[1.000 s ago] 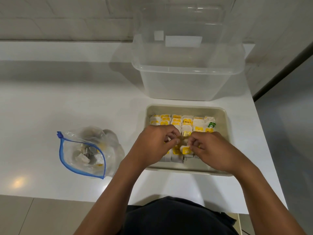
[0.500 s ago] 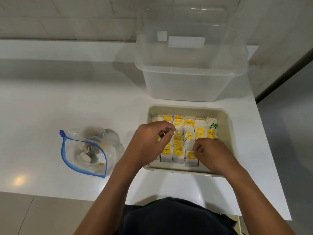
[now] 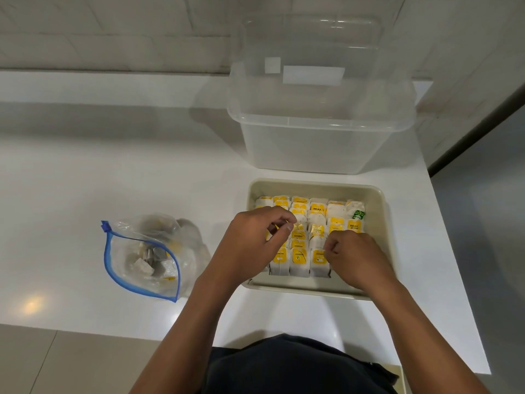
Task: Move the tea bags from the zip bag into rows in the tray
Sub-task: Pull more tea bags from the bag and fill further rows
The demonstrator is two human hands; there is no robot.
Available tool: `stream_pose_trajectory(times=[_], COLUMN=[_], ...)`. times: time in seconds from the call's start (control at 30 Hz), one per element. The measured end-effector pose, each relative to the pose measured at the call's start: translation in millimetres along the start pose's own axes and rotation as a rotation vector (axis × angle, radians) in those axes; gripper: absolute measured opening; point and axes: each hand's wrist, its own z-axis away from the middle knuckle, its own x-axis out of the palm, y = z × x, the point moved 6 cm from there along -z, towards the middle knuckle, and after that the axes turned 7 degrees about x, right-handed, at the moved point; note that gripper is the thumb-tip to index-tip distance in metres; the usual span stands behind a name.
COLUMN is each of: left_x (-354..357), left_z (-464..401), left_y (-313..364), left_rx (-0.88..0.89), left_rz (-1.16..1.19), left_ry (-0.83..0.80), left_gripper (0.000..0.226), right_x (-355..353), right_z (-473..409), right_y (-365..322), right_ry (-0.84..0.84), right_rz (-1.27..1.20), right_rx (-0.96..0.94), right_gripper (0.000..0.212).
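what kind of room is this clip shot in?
Probably a home kitchen or pantry counter: a glossy white countertop against a pale tiled wall, with a clear plastic storage bin and a beige tray of tea bags being sorted.

Bare forearms, dark top (blk/navy)

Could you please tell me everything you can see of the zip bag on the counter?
The zip bag is clear, crinkled plastic with a blue zip track and a blue slider at its far left corner. It lies on the white counter, left of the tray, its mouth gaping open toward the camera. Several tea bags remain inside. Neither hand touches it.
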Motion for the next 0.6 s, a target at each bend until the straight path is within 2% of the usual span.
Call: stream_pose_trajectory(times=[0.13,0.3,0.6], left_x=[1.6,-0.6,-34.3], left_z=[0.5,2.4,25.8], left_y=[2.1,7.1,17.5], left_rx=[-0.011,0.012,0.04], left_rz=[0.015,-0.008,-0.025], left_ry=[-0.008,-0.012,0.065], left_gripper=[0.012,0.012,0.011], right_x=[-1.4,-21.8,-50.9], right_z=[1.9,14.9,64.9], right_y=[-0.3,-9.2,-80.3], right_ry=[-0.002,0.106,0.094], right_rz=[-0.008,-0.046,-0.372], right_rx=[0.004,-0.021,-0.262], right_gripper=[0.003,0.011,0.01])
